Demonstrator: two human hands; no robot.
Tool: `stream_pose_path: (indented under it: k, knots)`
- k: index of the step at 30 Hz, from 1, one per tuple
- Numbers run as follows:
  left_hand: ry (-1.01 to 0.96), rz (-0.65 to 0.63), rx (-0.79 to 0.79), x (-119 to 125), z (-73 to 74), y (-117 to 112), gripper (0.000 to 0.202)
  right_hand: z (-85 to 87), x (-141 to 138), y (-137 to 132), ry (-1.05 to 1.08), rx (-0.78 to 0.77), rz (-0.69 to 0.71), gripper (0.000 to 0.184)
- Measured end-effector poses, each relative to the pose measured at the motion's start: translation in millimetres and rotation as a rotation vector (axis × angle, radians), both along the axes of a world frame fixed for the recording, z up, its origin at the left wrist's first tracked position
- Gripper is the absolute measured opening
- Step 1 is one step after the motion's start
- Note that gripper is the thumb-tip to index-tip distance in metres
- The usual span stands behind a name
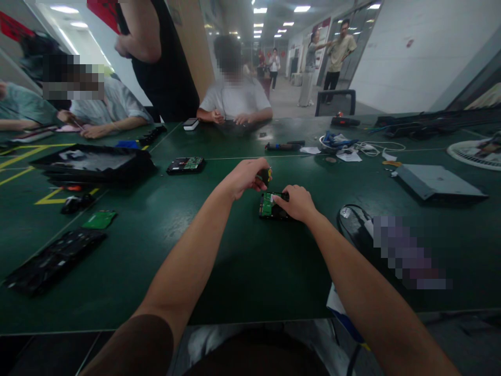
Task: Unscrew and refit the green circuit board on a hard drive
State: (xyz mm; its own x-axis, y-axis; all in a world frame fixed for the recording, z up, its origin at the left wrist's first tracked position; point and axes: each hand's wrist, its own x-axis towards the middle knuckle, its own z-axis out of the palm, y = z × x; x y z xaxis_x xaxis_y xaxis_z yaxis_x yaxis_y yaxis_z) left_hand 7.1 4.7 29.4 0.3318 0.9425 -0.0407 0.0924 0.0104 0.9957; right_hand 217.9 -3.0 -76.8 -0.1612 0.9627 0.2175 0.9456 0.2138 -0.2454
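Note:
A small black drive with a green circuit board (269, 205) lies on the dark green table (242, 261) in front of me. My left hand (245, 177) is closed round a black-handled screwdriver (265, 177), held upright just above the drive's far edge. My right hand (297, 202) rests on the drive's right side, fingers curled over it and pressing it down. The screwdriver's tip is hidden behind my fingers.
A second drive (186, 165) lies further left. A black tray (92, 163), a loose green board (100, 219) and a black panel (55, 258) sit at left. A grey box (436, 181) and cables (352, 143) are at right. People sit across the table.

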Motion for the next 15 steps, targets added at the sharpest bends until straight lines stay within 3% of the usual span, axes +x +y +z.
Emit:
stream_pose_path:
  k: [4,15]
  knots:
    - [0.009,0.025,0.025,0.6,1.1,-1.6,0.021,1.9,-0.2,-0.8,0.002,-0.021,-0.002,0.056]
    - [-0.015,-0.053,-0.037,3.2,0.4,-4.1,0.029,4.1,-1.5,-1.9,0.014,-0.035,0.001,0.055]
